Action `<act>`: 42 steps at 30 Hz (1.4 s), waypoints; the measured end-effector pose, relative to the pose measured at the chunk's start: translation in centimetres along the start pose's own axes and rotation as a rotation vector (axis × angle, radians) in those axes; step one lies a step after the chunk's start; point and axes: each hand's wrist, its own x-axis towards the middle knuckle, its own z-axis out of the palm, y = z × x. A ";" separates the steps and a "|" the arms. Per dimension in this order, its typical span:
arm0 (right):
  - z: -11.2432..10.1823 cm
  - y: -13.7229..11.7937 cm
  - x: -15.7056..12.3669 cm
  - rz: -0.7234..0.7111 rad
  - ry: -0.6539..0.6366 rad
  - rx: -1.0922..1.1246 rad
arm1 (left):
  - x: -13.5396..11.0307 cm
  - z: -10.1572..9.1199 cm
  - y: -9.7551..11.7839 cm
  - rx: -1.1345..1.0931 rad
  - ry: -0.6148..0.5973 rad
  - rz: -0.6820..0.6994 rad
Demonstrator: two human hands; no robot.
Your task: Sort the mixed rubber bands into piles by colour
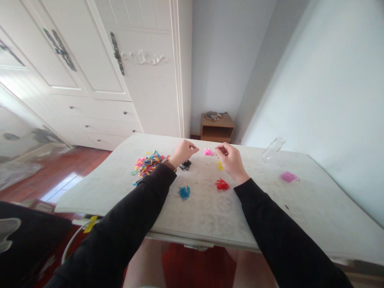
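1. White table top (210, 216) in the head view, dotted with tiny bright bands.
2. Pinched narrow: thumb and first finger of the left hand (185, 152). Cannot tell if a band sits inside; too small to see.
3. Same for the right hand (231, 161): tips pinched narrow and turned toward the other hand. Cannot tell what is inside.
4. Between the two sets of fingertips: pink pile (208, 152), near both, seeming to touch neither.
5. Just below the right fingers: yellow bits (220, 165). Nearer the body from there: red pile (222, 185).
6. Right beside the left wrist: black pile (186, 165). Nearer the body: blue pile (184, 192). Out past the left fingers: big mixed heap (148, 165).
7. Well off past the right fingers: clear bottle (272, 149) lying down.
8. Might go wrong: left sleeve (144, 208) brushing the black pile or the heap and mixing colours up. Might also lose a stretchy band, pinged out of a loose pinch and off the table.
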 end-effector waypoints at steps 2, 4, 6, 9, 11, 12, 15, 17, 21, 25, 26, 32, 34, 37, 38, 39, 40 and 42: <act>0.0 0.0 0.0 0.005 -0.005 -0.005 | 0.5 0.3 -0.1 0.021 0.011 -0.009; -0.1 -0.1 0.0 0.006 -0.008 -0.007 | 1.0 0.8 0.0 0.027 0.021 -0.023; -0.1 -0.2 -0.1 0.003 -0.010 -0.008 | 1.4 1.4 0.2 0.030 0.026 -0.028; -0.1 -0.3 -0.1 -0.001 -0.010 -0.006 | 1.7 2.3 0.5 0.043 -0.004 -0.006; -0.1 -0.4 -0.1 0.001 -0.013 -0.003 | 1.9 2.7 0.5 0.041 -0.027 -0.015; -0.1 -0.4 -0.1 0.002 -0.015 -0.004 | 2.0 2.7 0.4 0.024 -0.035 -0.039; -0.1 -0.3 -0.1 0.007 -0.018 -0.015 | 2.2 2.3 0.3 -0.139 -0.045 -0.174; -0.1 -0.3 -0.1 0.011 -0.016 -0.021 | 2.0 1.6 0.5 -0.368 -0.068 -0.282; -0.1 -0.3 -0.1 0.020 -0.020 -0.018 | 1.0 0.0 1.5 -0.849 -0.208 -0.488; 0.0 -0.4 -0.2 -0.019 -0.088 -0.049 | -0.3 -0.2 2.6 -1.045 -0.368 -0.515; 0.1 -0.4 -0.2 -0.047 -0.112 -0.063 | -0.6 -0.1 2.9 -1.070 -0.398 -0.507; 0.7 -0.2 -0.6 -0.274 -0.257 -0.227 | -1.8 1.0 3.7 -1.182 -0.489 -0.502; 0.7 -0.2 -0.7 -0.352 -0.289 -0.279 | -2.1 1.2 3.7 -1.205 -0.509 -0.503; 0.3 -0.2 -0.6 -0.376 -0.328 -0.349 | -2.2 1.6 3.5 -1.176 -0.501 -0.452; 0.0 -0.1 -0.4 -0.353 -0.329 -0.370 | -2.2 1.6 3.4 -1.145 -0.478 -0.408; -0.3 0.0 -0.3 -0.321 -0.327 -0.389 | -2.1 1.7 3.3 -1.105 -0.442 -0.351; -0.5 0.1 -0.2 -0.290 -0.328 -0.405 | -2.1 1.7 3.2 -1.061 -0.398 -0.287; -0.8 0.4 -0.1 -0.248 -0.371 -0.430 | -1.9 1.7 3.1 -0.966 -0.308 -0.176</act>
